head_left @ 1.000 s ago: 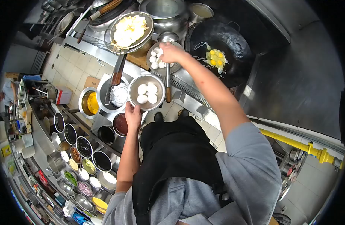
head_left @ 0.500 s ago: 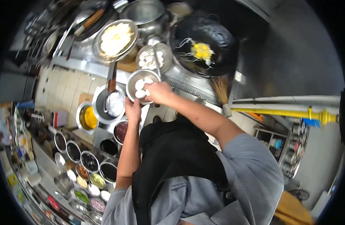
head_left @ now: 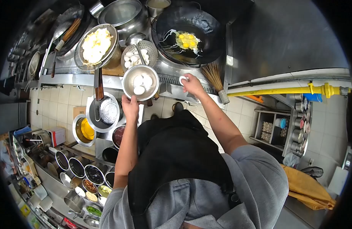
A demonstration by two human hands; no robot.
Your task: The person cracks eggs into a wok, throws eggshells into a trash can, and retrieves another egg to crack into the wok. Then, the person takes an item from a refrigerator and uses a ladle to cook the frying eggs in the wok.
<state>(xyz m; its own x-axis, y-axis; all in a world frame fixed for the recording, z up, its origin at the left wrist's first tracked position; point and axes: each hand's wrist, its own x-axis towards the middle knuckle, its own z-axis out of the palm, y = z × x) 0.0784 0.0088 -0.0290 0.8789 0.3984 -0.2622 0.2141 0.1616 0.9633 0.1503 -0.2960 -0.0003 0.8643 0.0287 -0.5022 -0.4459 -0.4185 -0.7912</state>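
Observation:
My left hand [head_left: 130, 108] grips the near rim of a steel bowl [head_left: 127, 84] in which three white eggs [head_left: 139, 90] lie. Off to the right, my right hand [head_left: 193, 84] is closed on a white egg [head_left: 183, 79], at the front edge of the stove. Beyond the bowl, a perforated strainer [head_left: 153, 51] holds several eggshells or eggs under a ladle [head_left: 135, 39]. In the black wok [head_left: 210, 38], several raw eggs [head_left: 188, 40] with yellow yolks lie together.
A wire skimmer with cooked egg [head_left: 96, 45] rests over a pot at the left. A bamboo brush [head_left: 213, 76] lies right of my right hand. Steel bowls [head_left: 91, 121] stand to the left, one with yellow liquid [head_left: 87, 129]. A yellow pipe [head_left: 275, 90] runs along the right.
My right hand has left the bowl with an egg and moved right toward the stove edge. Three eggs are left in the bowl. The view has shifted.

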